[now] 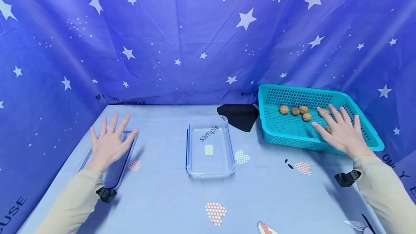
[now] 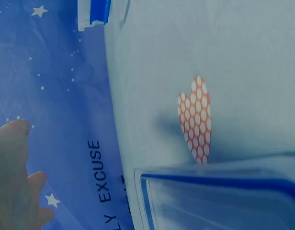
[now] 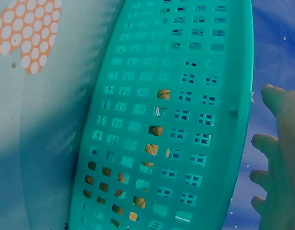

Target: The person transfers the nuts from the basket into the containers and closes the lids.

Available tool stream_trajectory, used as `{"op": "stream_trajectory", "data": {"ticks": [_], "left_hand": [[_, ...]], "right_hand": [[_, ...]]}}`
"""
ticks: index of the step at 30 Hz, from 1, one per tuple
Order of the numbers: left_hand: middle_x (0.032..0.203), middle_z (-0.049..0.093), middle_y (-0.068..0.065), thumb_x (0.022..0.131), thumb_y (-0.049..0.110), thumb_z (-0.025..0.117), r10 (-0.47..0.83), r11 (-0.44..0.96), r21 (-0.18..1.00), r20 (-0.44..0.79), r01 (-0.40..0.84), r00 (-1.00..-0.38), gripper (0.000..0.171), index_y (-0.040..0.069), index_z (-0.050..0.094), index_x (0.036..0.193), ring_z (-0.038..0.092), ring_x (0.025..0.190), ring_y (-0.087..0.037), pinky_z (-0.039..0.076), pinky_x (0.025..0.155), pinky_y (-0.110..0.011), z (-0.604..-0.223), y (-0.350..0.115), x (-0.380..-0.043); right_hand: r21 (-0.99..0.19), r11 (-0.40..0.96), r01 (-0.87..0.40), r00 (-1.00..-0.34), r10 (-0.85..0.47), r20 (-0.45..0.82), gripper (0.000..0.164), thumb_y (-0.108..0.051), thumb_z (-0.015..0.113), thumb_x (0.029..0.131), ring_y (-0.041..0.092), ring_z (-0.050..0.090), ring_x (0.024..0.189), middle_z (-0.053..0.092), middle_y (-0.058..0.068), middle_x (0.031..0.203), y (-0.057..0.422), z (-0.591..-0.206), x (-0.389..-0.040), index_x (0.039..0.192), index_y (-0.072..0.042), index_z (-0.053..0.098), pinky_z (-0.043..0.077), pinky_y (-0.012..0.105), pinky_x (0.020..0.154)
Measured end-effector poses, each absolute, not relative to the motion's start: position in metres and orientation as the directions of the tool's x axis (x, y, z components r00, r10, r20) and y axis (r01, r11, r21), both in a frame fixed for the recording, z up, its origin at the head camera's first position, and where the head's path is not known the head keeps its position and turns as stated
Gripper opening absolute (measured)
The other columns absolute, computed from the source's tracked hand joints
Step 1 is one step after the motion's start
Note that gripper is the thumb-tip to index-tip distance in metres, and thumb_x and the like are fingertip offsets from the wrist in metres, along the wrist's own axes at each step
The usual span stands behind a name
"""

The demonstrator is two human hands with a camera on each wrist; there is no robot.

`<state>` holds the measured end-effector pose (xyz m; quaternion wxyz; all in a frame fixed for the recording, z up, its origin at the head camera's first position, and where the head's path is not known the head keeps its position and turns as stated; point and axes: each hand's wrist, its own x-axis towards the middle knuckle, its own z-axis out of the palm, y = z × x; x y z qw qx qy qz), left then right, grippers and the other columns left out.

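Observation:
My left hand (image 1: 109, 145) is spread flat above a clear lid with a blue seal (image 1: 113, 176), which lies at the left of the table. Its fingers are straight and hold nothing. On the right, my right hand (image 1: 342, 133) hovers with spread fingers over a teal plastic basket (image 1: 269, 133). Several walnuts (image 1: 284, 109) lie on the basket floor, a few of them partly hidden by that hand. Between the hands stands a clear rectangular container (image 1: 211, 161) without its lid on. In the right wrist view, walnuts (image 3: 151, 149) show through the holes of the basket wall.
A light blue cloth with printed hearts (image 1: 216, 213) covers the table. Behind the container, a black patch (image 1: 238, 115) lies beside the basket. A blue curtain with white stars (image 1: 182, 39) hangs at the back and both sides.

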<state>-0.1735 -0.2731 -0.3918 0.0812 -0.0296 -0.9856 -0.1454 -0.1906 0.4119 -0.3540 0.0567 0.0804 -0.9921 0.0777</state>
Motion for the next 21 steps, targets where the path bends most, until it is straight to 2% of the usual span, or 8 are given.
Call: {"op": "stream_trajectory", "data": {"ticks": [11, 18, 21], "left_hand": [[0.157, 0.013, -0.022, 0.097, 0.063, 0.031, 0.078, 0.966, 0.229, 0.183, 0.12, -0.98, 0.072, 0.025, 0.017, 0.156, -0.003, 0.141, -0.047, -0.013, 0.104, -0.07, -0.4, -0.248, -0.178], [0.157, 0.013, -0.022, 0.096, 0.064, 0.031, 0.12, 0.958, 0.236, 0.172, 0.159, -0.978, 0.072, 0.026, 0.017, 0.156, 0.002, 0.141, -0.048, -0.017, 0.106, -0.064, -0.408, -0.227, -0.182], [0.157, 0.013, -0.021, 0.096, 0.065, 0.031, 0.146, 0.952, 0.243, 0.164, 0.184, -0.976, 0.073, 0.025, 0.018, 0.156, 0.004, 0.141, -0.048, -0.017, 0.106, -0.063, -0.41, -0.215, -0.185]], "right_hand": [[-0.166, 0.956, -0.242, -0.967, -0.223, 0.121, 0.062, -0.041, 0.038, 0.104, 0.052, -0.002, 0.139, 0.01, 0.029, 0.155, 0.408, -0.336, -0.203, 0.156, -0.013, 0.018, -0.012, 0.07, 0.104], [-0.207, 0.933, -0.294, -0.954, -0.273, 0.126, 0.057, -0.034, 0.038, 0.105, 0.057, 0.013, 0.134, 0.017, 0.035, 0.15, 0.408, -0.315, -0.212, 0.153, -0.005, 0.025, 0.014, 0.077, 0.098], [-0.242, 0.924, -0.296, -0.954, -0.275, 0.118, 0.056, -0.032, 0.037, 0.106, 0.058, 0.014, 0.133, 0.018, 0.035, 0.15, 0.41, -0.304, -0.213, 0.152, -0.004, 0.025, 0.017, 0.077, 0.096]]}}
